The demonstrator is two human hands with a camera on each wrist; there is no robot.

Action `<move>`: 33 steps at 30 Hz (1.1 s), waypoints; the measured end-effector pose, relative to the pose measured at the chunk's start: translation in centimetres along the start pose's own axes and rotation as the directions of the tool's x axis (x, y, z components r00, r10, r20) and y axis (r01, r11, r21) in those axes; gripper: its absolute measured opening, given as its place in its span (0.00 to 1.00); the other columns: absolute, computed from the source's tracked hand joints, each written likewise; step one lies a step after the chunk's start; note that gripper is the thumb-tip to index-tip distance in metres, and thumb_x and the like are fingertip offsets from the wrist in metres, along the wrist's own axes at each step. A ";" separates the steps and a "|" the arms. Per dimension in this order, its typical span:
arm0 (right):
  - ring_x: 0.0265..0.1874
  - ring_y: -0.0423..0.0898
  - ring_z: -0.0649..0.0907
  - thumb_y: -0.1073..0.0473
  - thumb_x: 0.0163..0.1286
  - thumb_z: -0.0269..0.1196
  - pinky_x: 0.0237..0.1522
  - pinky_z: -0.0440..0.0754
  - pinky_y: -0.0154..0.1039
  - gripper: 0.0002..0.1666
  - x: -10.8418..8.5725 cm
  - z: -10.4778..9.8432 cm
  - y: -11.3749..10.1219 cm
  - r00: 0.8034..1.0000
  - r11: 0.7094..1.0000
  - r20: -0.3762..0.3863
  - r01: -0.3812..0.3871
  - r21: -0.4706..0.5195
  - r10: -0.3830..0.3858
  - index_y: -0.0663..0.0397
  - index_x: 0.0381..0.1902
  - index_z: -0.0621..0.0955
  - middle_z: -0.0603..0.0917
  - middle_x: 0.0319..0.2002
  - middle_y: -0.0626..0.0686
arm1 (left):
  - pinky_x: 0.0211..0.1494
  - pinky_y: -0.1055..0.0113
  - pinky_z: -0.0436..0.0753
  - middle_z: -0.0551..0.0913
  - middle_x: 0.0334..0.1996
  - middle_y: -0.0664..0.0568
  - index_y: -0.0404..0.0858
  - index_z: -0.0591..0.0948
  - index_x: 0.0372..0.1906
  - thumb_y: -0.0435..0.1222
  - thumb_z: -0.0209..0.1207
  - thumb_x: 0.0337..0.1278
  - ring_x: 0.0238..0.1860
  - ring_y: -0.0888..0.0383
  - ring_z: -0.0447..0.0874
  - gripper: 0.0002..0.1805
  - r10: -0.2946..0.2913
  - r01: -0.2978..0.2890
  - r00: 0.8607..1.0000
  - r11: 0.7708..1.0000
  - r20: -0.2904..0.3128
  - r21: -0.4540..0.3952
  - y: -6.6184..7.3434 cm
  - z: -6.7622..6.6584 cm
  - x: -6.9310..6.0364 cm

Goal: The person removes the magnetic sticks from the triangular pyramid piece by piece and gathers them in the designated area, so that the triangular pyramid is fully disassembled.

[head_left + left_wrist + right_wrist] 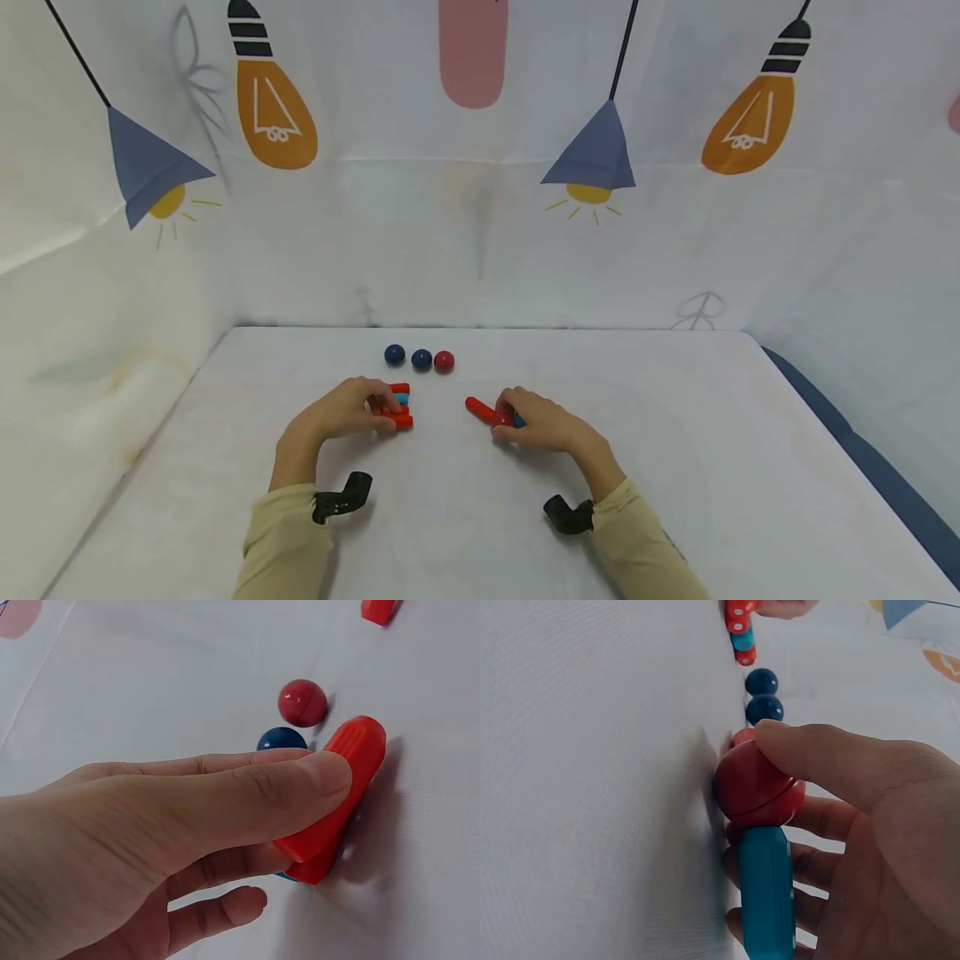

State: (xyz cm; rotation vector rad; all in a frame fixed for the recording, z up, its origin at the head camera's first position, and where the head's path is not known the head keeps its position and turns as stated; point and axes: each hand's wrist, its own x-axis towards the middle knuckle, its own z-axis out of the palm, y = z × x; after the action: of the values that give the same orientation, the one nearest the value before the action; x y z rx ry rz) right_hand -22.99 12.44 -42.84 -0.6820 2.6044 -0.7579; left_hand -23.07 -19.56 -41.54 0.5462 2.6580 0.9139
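Observation:
My left hand [343, 414] grips a red rod [358, 754] from a small row of rods, thumb on its near side. Another red rod and a light blue rod [402, 399] lie beside it, partly hidden by the fingers. On the right, my right hand [546, 423] holds a red ball [751, 784], its thumb on top and fingers on the far side. A blue rod [767, 892] touches the ball at the palm end. From the ball's other side a red rod [478, 408] points away to the left.
Two dark blue balls [394, 355] and a red ball [444, 361] sit in a line behind the hands. The white tabletop [675, 433] ends at a printed white curtain [420, 225]. Dark blue fabric [862, 454] shows past the right edge.

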 end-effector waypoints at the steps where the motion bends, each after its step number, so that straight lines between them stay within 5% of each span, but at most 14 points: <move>1: 0.35 0.42 0.73 0.50 0.63 0.63 0.35 0.72 0.36 0.14 0.0 0.0 0.0 1.000 1.000 0.000 0.002 0.000 -0.002 0.49 0.42 0.74 0.74 0.34 0.46 | 0.39 0.66 0.74 0.79 0.31 0.56 0.45 0.83 0.35 0.37 0.68 0.48 0.37 0.56 0.74 0.08 -0.001 0.001 1.000 1.000 -0.002 0.000 0.0 0.1 0.1; 17: 0.33 0.42 0.73 0.48 0.63 0.63 0.35 0.72 0.37 0.16 -0.2 0.1 0.2 1.000 1.000 -0.017 -0.004 -0.024 0.004 0.49 0.43 0.74 0.74 0.32 0.46 | 0.35 0.68 0.72 0.74 0.28 0.55 0.42 0.79 0.41 0.37 0.63 0.56 0.35 0.58 0.71 0.08 0.030 -0.032 0.998 0.999 -0.046 -0.023 -0.1 0.8 0.7; 23: 0.33 0.42 0.73 0.48 0.63 0.63 0.34 0.73 0.36 0.17 -0.4 0.4 0.3 1.000 1.000 -0.011 -0.004 -0.027 0.004 0.50 0.43 0.74 0.74 0.31 0.46 | 0.39 0.67 0.76 0.78 0.32 0.55 0.41 0.79 0.46 0.38 0.59 0.60 0.35 0.59 0.74 0.11 0.147 -0.148 0.988 0.989 -0.043 -0.009 2.4 3.1 2.4; 27: 0.32 0.41 0.73 0.48 0.64 0.62 0.33 0.72 0.35 0.16 -0.3 0.5 0.2 0.999 0.998 -0.007 0.054 -0.027 -0.054 0.49 0.43 0.74 0.74 0.31 0.45 | 0.51 0.62 0.78 0.79 0.43 0.53 0.41 0.79 0.49 0.38 0.60 0.59 0.46 0.57 0.76 0.13 0.247 -0.246 0.968 0.969 -0.033 0.032 4.3 5.0 3.4; 33: 0.33 0.40 0.74 0.47 0.65 0.62 0.34 0.73 0.33 0.16 -0.1 0.4 -0.1 0.992 0.991 -0.003 0.127 -0.050 -0.127 0.48 0.45 0.74 0.75 0.34 0.44 | 0.57 0.62 0.77 0.77 0.49 0.55 0.46 0.79 0.49 0.37 0.64 0.55 0.53 0.57 0.73 0.15 0.307 -0.299 0.951 0.942 -0.029 0.156 5.4 6.9 4.3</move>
State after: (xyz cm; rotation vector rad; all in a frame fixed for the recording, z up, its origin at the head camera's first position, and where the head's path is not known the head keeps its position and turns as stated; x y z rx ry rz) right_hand -22.71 12.30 -43.08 -0.8682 2.6129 -0.7355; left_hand -22.93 -10.04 -43.96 1.0033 2.7527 0.8183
